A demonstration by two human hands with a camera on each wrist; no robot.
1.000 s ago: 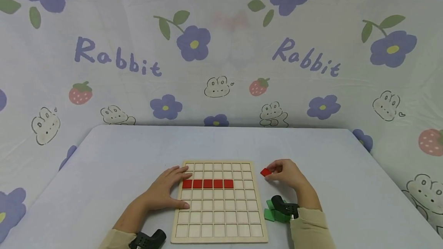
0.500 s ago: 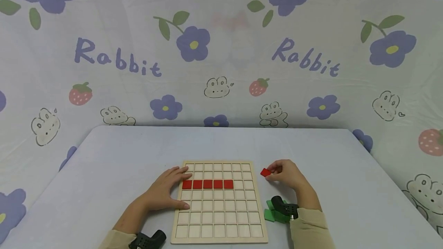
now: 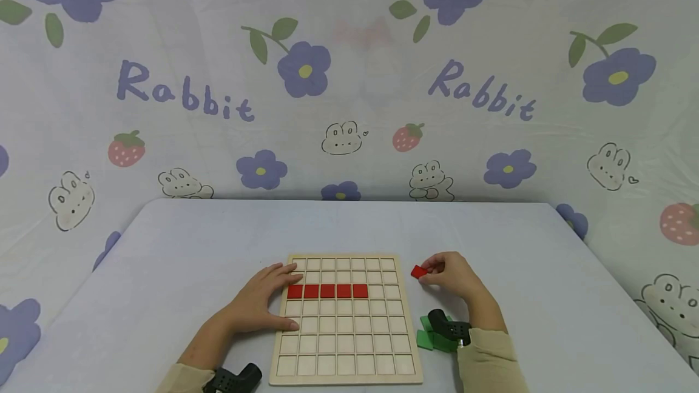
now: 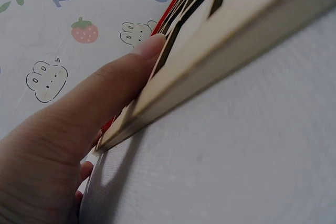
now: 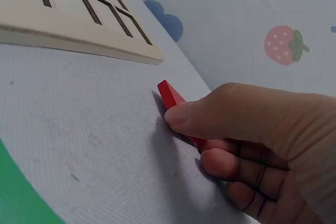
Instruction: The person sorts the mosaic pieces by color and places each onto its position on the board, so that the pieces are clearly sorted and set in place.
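Note:
A light wooden grid board point(image 3: 346, 379) lies on the table, with a row of red square tiles point(image 3: 327, 291) across its third row from the back. My left hand point(image 3: 252, 299) rests on the board's left edge, thumb and fingers spread apart. In the left wrist view, the thumb point(image 4: 121, 74) lies along the top of the wooden rim. To the right of the board, my right hand point(image 3: 450, 272) pinches a red square tile point(image 5: 170, 95) between thumb and fingers. The tile is tilted close over the table, apart from the board.
Several green tiles point(image 3: 425, 339) lie in a loose pile right of the board, partly hidden by the black wrist camera point(image 3: 449, 324) on the right arm. White table cloth point(image 3: 218, 229) surrounds the board, and a patterned curtain point(image 3: 349, 77) hangs behind.

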